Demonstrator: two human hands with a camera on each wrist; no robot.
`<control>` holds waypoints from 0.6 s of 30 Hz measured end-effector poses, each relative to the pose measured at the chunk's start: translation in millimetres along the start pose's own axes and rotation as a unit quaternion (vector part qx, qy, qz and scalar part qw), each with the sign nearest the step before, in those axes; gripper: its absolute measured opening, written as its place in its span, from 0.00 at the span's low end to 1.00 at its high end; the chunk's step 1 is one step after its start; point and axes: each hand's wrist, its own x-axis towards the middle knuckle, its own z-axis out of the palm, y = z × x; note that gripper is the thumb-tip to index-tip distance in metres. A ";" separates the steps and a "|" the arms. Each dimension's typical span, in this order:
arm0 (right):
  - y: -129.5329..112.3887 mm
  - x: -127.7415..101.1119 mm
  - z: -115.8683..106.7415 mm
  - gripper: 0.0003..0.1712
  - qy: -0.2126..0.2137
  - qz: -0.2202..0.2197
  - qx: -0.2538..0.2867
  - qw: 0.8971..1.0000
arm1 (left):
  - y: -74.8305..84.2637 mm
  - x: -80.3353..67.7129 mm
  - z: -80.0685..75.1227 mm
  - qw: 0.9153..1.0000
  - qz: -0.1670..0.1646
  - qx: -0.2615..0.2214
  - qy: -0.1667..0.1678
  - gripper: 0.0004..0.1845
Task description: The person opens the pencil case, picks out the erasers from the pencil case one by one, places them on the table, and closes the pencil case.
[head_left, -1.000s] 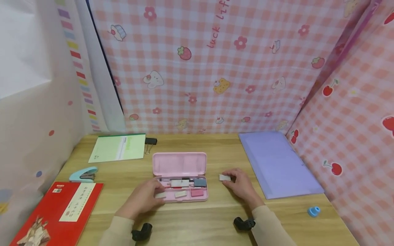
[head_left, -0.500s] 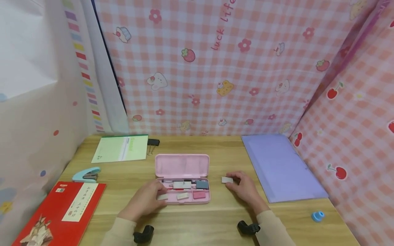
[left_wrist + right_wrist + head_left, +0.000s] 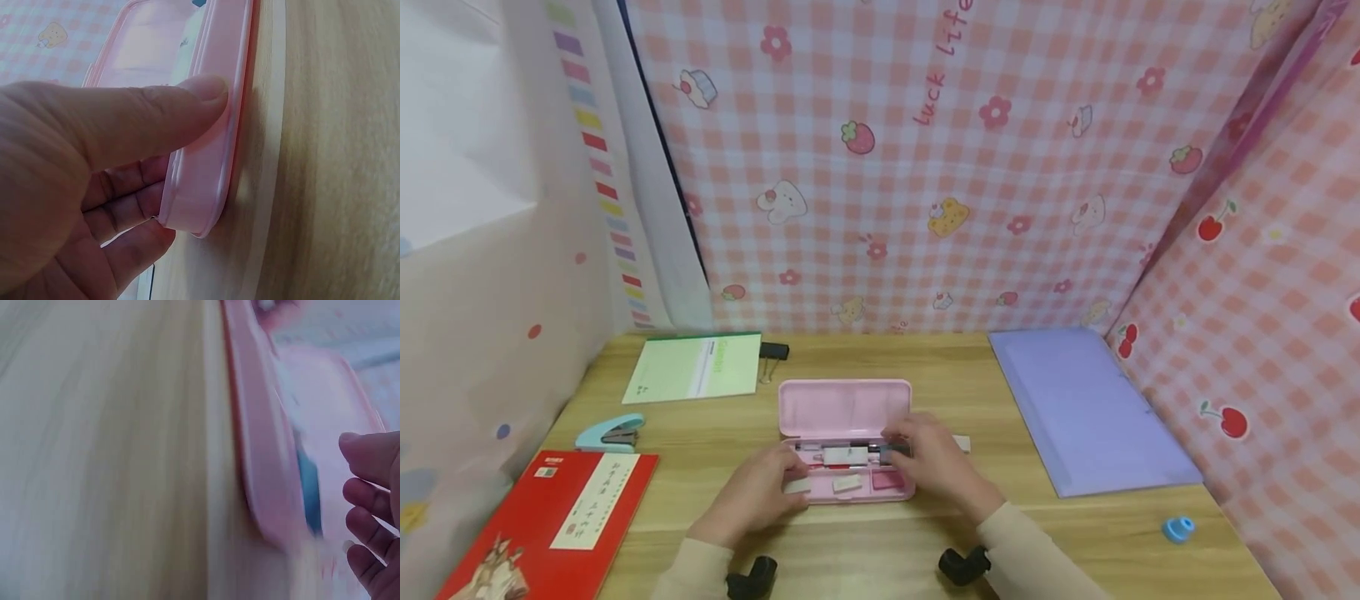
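1. Head view: an open pink pencil case (image 3: 846, 442) lies mid-counter (image 3: 925, 542), lid raised toward the back wall; its tray holds a white eraser (image 3: 847, 482), a pink eraser (image 3: 887, 480), a white-labelled piece (image 3: 844, 455) and pens too small to tell apart; the left hand (image 3: 760, 492) rests at the case's near left corner, its grip narrow on the rim; the right hand (image 3: 934, 462) reaches over the tray's right end, fingers loosely bent, nothing plainly held; a small white eraser (image 3: 961, 443) lies on the counter just right of the case.

2. Same view, surroundings: a green notebook (image 3: 696, 367) with green spine lettering too small to read and a black binder clip (image 3: 772, 352) at the back left; a blue stapler (image 3: 609, 432) and a red book (image 3: 553, 525) with a white label of unreadable characters at the near left; a lilac folder (image 3: 1086, 408) at the right; a small blue sharpener (image 3: 1177, 528) near the right edge; the pink checked curtain (image 3: 925, 167) reads "luck life".

3. Left wrist view: the thumb (image 3: 156, 119) lies along the case's (image 3: 206, 156) long rim while curled fingers (image 3: 134, 203) tuck under its end, pinching the corner.

4. Right wrist view: blurred; the fingertips (image 3: 372, 500) hover relaxed beside the case's (image 3: 262, 475) pink edge, near a blue piece (image 3: 308, 487) inside; no contact can be made out.
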 end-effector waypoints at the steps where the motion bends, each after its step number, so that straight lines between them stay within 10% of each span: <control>1: -5.3 3.7 4.5 0.13 -0.010 -0.019 -0.016 1.000 | 0.1 0.0 -0.6 1.000 -0.002 -0.002 -0.002 0.15; 18: -22.2 25.1 34.6 0.16 -0.060 -0.056 -0.085 0.993 | -2.1 2.2 -2.1 1.000 -0.001 0.004 -0.012 0.15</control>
